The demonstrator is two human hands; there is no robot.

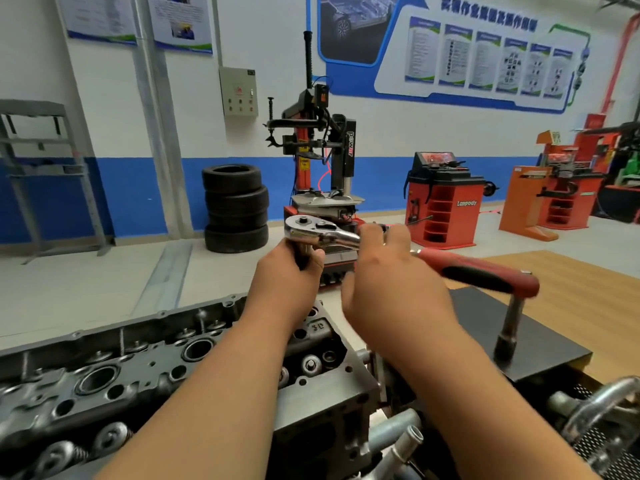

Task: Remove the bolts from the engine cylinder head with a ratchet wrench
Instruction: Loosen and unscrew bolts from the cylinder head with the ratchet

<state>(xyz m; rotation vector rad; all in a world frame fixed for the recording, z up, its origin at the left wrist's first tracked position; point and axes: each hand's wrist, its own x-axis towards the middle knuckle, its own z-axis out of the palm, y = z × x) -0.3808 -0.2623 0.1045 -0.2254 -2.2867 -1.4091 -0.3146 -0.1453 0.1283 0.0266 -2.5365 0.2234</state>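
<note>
1. A tyre-shop floor lies behind, with stacked tyres (236,207) and a tyre changer (322,150) against a blue-banded wall.
2. The left hand (291,271) curls round the drive piece hanging under the head of the ratchet wrench (450,265). The right hand (391,271) lies over the chrome shank just behind the head, its fingers too blurred to tell its grip.
3. The wrench is held in the air, well above the cylinder head (138,368), which sits low and to the left.
4. The tool looks disengaged — between bolts. Next, the socket needs lowering squarely onto a bolt head (311,364) near the casting's right end, with the right hand moving out to the red grip for leverage.
</note>
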